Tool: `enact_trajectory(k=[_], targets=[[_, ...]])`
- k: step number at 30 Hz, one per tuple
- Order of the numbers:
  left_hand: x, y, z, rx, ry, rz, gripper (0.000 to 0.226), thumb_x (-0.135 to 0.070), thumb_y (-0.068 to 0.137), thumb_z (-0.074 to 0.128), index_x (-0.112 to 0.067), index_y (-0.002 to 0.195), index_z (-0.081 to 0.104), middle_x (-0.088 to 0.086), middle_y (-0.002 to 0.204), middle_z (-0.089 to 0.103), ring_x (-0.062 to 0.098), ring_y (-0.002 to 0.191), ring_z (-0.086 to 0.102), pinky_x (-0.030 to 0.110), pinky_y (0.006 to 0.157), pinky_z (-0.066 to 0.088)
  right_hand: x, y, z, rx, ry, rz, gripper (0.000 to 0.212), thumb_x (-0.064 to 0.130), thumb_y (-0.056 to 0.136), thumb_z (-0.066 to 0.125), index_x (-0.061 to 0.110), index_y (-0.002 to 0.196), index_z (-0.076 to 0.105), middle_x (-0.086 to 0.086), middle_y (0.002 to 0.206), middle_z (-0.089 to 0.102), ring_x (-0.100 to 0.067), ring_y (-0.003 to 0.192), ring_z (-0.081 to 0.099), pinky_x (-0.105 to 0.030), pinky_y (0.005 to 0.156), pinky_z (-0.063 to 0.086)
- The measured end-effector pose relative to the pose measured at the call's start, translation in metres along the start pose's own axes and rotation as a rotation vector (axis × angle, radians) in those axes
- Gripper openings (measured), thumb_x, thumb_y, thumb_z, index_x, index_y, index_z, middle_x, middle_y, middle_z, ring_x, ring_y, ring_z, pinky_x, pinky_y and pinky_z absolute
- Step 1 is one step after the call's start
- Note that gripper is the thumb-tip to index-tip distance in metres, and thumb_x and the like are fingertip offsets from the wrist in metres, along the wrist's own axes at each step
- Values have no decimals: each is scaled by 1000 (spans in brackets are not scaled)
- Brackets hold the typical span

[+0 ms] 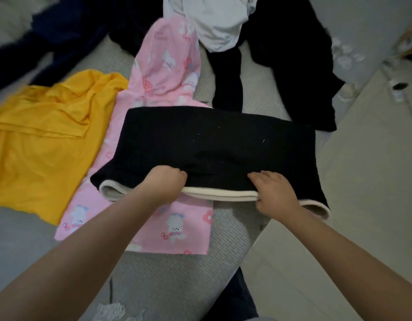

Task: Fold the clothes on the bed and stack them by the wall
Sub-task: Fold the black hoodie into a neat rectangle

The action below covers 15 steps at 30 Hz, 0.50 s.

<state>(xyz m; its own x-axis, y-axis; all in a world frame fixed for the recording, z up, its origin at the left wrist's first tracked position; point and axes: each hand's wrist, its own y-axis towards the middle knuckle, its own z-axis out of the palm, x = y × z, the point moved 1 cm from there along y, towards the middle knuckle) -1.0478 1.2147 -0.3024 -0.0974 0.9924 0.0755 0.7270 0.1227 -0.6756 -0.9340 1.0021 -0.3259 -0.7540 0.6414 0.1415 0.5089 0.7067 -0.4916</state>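
A black garment with a cream lining (pixel 214 144) lies folded across the bed, on top of a pink printed hooded garment (pixel 167 72). My left hand (pixel 165 181) grips its near edge with curled fingers. My right hand (pixel 274 195) pinches the same near edge, thumb under the cream lining. A yellow garment (pixel 45 135) lies spread to the left. Farther back sit a white garment (pixel 214 22), a black garment (pixel 293 66) and a navy one (pixel 61 35).
The grey bed (pixel 177 286) ends at its right edge (pixel 320 154), with pale floor (pixel 362 205) beyond. Small items lie on the floor at the right (pixel 399 89). A dark trouser leg shows at the bottom (pixel 235 297).
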Motion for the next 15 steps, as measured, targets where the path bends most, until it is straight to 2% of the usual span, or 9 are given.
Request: enact_trajectory(k=[1, 3, 5, 6, 8, 9, 10, 12, 15], targets=[[0, -1, -14, 77, -14, 29, 26, -12, 89, 46, -13, 115, 51, 1, 96, 57, 19, 83, 56, 28, 65, 41, 1, -6, 6, -28, 12, 4, 69, 22, 81, 55, 16, 143, 27, 0, 146, 36, -16, 133, 35, -32, 111, 20], [3, -5, -34, 97, -22, 92, 21, -18, 90, 48, -14, 109, 56, 1, 89, 57, 19, 80, 56, 28, 66, 43, 6, -16, 15, -38, 41, 13, 77, 34, 79, 60, 15, 145, 23, -1, 147, 34, -16, 133, 34, -34, 113, 17], [9, -7, -49, 85, -49, 107, 20, -24, 90, 50, -14, 104, 58, -2, 79, 54, 18, 77, 54, 27, 66, 43, 13, -22, 17, -78, 10, 50, 88, 46, 73, 69, 11, 143, 29, -6, 144, 39, -21, 131, 40, -40, 112, 22], [12, -8, -55, 83, -57, 101, 20, -26, 90, 50, -14, 103, 58, -4, 73, 49, 16, 74, 52, 26, 65, 41, 15, -22, 15, -132, -25, 70, 89, 41, 65, 77, 7, 138, 38, -11, 137, 49, -25, 124, 49, -45, 108, 30], [17, -9, -60, 54, -48, 91, 19, -28, 90, 51, -14, 101, 58, -7, 66, 41, 15, 72, 48, 26, 62, 37, 15, -20, 4, -269, 40, 66, 74, 12, 55, 84, -2, 121, 56, -19, 107, 66, -35, 95, 65, -49, 87, 49], [20, -10, -64, 34, -59, 75, 19, -28, 90, 52, -14, 101, 58, -8, 65, 40, 15, 71, 48, 26, 61, 36, 14, -19, -7, -256, 118, 52, 64, 2, 60, 78, -3, 119, 57, -20, 99, 67, -36, 87, 66, -45, 78, 52], [22, -12, -67, 14, -79, 52, 19, -29, 89, 52, -15, 101, 58, -8, 65, 40, 15, 70, 47, 26, 59, 36, 11, -17, -20, -199, 138, 33, 55, 1, 69, 70, 0, 122, 55, -18, 99, 66, -34, 85, 65, -39, 72, 51], [27, -17, -71, -53, -95, -5, 17, -29, 89, 53, -16, 100, 56, -7, 68, 44, 16, 69, 48, 25, 54, 34, -1, -8, -48, -106, 60, 20, 38, 14, 83, 60, 13, 121, 54, -8, 103, 64, -26, 87, 62, -30, 63, 44], [28, -29, -77, -244, 11, -91, 20, -23, 86, 54, -17, 105, 49, 0, 94, 56, 21, 86, 55, 28, 58, 36, -10, 3, -93, -134, -38, -5, 16, 24, 84, 59, 16, 97, 58, -2, 87, 63, -22, 79, 62, -26, 54, 35]])
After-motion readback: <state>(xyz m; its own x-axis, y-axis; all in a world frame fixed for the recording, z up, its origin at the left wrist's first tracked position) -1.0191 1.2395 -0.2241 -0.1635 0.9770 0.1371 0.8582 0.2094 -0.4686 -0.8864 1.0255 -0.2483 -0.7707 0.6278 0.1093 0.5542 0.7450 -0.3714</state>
